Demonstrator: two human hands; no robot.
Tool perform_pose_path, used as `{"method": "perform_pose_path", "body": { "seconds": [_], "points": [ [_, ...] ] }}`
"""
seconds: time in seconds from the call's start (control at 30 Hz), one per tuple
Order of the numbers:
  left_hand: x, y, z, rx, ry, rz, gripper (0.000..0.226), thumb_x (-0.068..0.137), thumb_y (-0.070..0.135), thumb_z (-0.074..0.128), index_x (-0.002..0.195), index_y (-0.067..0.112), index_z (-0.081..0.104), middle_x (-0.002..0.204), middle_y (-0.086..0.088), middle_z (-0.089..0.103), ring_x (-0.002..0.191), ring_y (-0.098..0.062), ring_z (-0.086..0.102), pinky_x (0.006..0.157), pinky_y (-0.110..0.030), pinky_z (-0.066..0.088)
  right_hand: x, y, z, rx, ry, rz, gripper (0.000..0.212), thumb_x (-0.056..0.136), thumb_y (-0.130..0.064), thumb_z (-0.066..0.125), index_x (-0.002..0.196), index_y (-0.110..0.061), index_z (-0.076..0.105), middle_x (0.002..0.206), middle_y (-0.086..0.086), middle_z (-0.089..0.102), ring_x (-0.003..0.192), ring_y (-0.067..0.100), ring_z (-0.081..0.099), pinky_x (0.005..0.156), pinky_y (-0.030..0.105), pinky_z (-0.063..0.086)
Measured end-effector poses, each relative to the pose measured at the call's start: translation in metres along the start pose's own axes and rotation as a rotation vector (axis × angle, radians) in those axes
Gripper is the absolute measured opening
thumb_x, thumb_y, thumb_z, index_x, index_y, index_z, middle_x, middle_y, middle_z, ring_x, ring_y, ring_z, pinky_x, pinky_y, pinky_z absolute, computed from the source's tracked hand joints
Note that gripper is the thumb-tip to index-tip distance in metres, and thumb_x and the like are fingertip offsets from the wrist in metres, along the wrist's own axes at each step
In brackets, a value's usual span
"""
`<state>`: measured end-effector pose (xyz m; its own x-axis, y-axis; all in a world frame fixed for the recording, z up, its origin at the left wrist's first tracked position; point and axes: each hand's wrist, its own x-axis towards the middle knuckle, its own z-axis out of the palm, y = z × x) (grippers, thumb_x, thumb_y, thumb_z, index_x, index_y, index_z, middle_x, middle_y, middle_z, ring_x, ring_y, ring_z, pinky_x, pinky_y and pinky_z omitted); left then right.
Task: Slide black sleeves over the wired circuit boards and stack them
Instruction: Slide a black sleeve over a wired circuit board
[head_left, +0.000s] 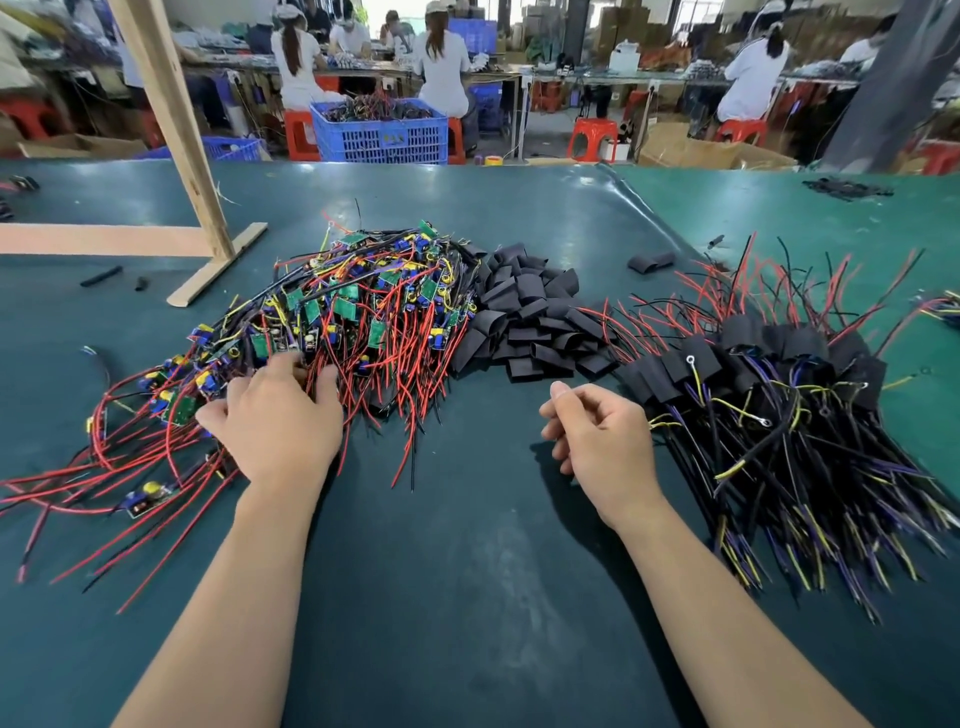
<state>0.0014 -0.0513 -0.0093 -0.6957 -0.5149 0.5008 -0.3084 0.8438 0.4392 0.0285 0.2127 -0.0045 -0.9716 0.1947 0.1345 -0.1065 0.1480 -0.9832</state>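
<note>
A big tangled heap of bare wired circuit boards (363, 306), green with red and black leads, lies left of centre on the dark green table (467, 571). My left hand (275, 415) reaches into its near edge, fingers spread among the boards and wires; whether it holds one is hidden. A pile of loose black sleeves (530, 317) sits in the middle. To the right lies the stack of sleeved boards (769, 384), their wires fanned toward me. My right hand (597, 426) hovers beside that stack, fingers loosely curled, holding nothing.
A wooden frame (171, 156) stands on the table at the back left. Stray sleeves (652, 261) lie behind the stack, and more black pieces (844, 188) at the far right. A blue crate (379, 132) and seated workers are beyond the table's far edge.
</note>
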Motion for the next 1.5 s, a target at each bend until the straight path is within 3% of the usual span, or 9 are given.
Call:
{"method": "perform_pose_path", "body": {
  "seconds": [0.3, 0.47, 0.57, 0.8, 0.93, 1.1, 1.2, 1.4, 1.5],
  "points": [
    [0.007, 0.001, 0.002, 0.006, 0.058, -0.106, 0.03, 0.094, 0.031, 0.05, 0.077, 0.017, 0.071, 0.068, -0.011, 0.063, 0.075, -0.034, 0.052, 0.078, -0.042, 0.024, 0.001, 0.004, 0.002, -0.076, -0.009, -0.015, 0.032, 0.096, -0.033, 0.059, 0.068, -0.019, 0.066, 0.058, -0.002, 0.066, 0.045, 0.01, 0.054, 0.048, 0.028, 0.042],
    [-0.003, 0.018, -0.01, -0.116, 0.276, -0.063, 0.027, 0.093, 0.028, 0.048, 0.105, 0.014, 0.068, 0.106, -0.011, 0.066, 0.111, -0.036, 0.047, 0.092, -0.047, 0.028, 0.001, 0.002, 0.001, -0.086, -0.001, -0.013, 0.032, 0.097, -0.033, 0.058, 0.069, -0.019, 0.066, 0.058, -0.003, 0.066, 0.045, 0.01, 0.054, 0.049, 0.028, 0.042],
    [-0.008, 0.027, -0.018, -0.217, 0.456, 0.103, 0.025, 0.097, 0.023, 0.046, 0.11, 0.008, 0.063, 0.111, -0.011, 0.064, 0.106, -0.035, 0.052, 0.092, -0.041, 0.026, 0.001, 0.0, 0.002, -0.097, 0.007, -0.015, 0.033, 0.097, -0.033, 0.059, 0.067, -0.02, 0.066, 0.058, -0.003, 0.066, 0.045, 0.01, 0.054, 0.051, 0.029, 0.043],
    [-0.045, 0.066, -0.022, -0.553, 0.284, 0.812, 0.02, 0.099, 0.014, 0.055, 0.117, 0.015, 0.062, 0.109, 0.005, 0.066, 0.091, -0.018, 0.058, 0.085, -0.033, 0.033, -0.01, -0.013, 0.003, 0.182, -0.178, -0.059, 0.011, 0.095, -0.016, 0.065, 0.086, -0.017, 0.072, 0.067, 0.001, 0.068, 0.05, 0.013, 0.054, 0.042, 0.024, 0.041],
    [-0.059, 0.076, -0.012, -0.517, 0.18, 1.075, 0.022, 0.089, 0.004, 0.069, 0.11, 0.003, 0.073, 0.112, -0.001, 0.071, 0.09, -0.027, 0.067, 0.081, -0.041, 0.043, -0.018, -0.021, 0.009, 0.412, -0.333, -0.021, 0.017, 0.085, -0.031, 0.067, 0.092, -0.017, 0.072, 0.077, 0.004, 0.071, 0.059, 0.017, 0.064, 0.045, 0.025, 0.05],
    [-0.062, 0.077, -0.01, -0.506, 0.21, 1.051, 0.016, 0.09, 0.012, 0.07, 0.105, 0.008, 0.076, 0.11, 0.0, 0.072, 0.092, -0.027, 0.065, 0.08, -0.044, 0.045, -0.014, -0.021, 0.008, 0.405, -0.23, -0.058, 0.016, 0.088, -0.023, 0.065, 0.097, -0.01, 0.069, 0.072, 0.007, 0.068, 0.057, 0.017, 0.063, 0.044, 0.026, 0.051],
    [-0.067, 0.075, -0.014, -0.542, 0.285, 0.987, 0.009, 0.086, 0.02, 0.073, 0.082, 0.012, 0.076, 0.083, 0.002, 0.069, 0.075, -0.024, 0.06, 0.072, -0.039, 0.042, -0.013, -0.019, 0.007, 0.367, -0.132, -0.106, 0.007, 0.093, -0.007, 0.062, 0.097, -0.01, 0.067, 0.071, 0.005, 0.067, 0.056, 0.015, 0.063, 0.044, 0.024, 0.051],
    [-0.072, 0.071, -0.011, -0.514, -0.168, 1.022, 0.039, 0.088, 0.033, 0.056, 0.056, 0.012, 0.059, 0.05, -0.001, 0.055, 0.045, -0.026, 0.053, 0.04, -0.031, 0.043, -0.015, -0.013, 0.006, 0.211, -0.272, -0.032, 0.014, 0.092, 0.002, 0.061, 0.102, -0.006, 0.068, 0.075, 0.003, 0.069, 0.062, 0.006, 0.062, 0.054, 0.017, 0.048],
    [-0.074, 0.07, -0.015, -0.461, -0.192, 0.891, 0.035, 0.088, 0.039, 0.053, 0.077, 0.015, 0.074, 0.064, 0.001, 0.067, 0.057, -0.024, 0.065, 0.046, -0.03, 0.048, -0.015, -0.015, 0.005, 0.197, -0.309, -0.014, 0.021, 0.094, -0.001, 0.06, 0.105, -0.016, 0.07, 0.083, 0.002, 0.07, 0.069, 0.01, 0.061, 0.057, 0.021, 0.051]
  ]
}}
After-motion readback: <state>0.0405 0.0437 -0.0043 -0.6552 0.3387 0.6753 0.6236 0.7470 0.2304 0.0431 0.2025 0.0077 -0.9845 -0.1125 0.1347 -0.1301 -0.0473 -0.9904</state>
